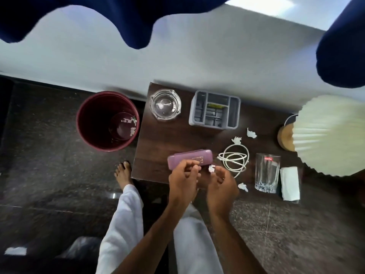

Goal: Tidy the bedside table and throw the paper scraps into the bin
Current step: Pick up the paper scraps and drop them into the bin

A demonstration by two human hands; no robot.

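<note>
We see the right hand (221, 184), low in the middle of the frame, pinching a small white paper scrap (211, 168) at its fingertips, just over the near edge of the desk (158, 139). The left hand (184, 177) sits just beside it, fingers curled above a purple case (190, 158) (we cannot tell whether it holds anything). More paper lies on the desk right of centre: a second scrap (251, 133) and a third scrap (236, 139) beyond a coiled white cable (234, 158), and a fourth scrap (243, 187) at the near edge beside a glass tumbler (266, 173). The maroon bin (92, 119) stands on the floor left of the desk, with torn paper (129, 123) at its bottom.
</note>
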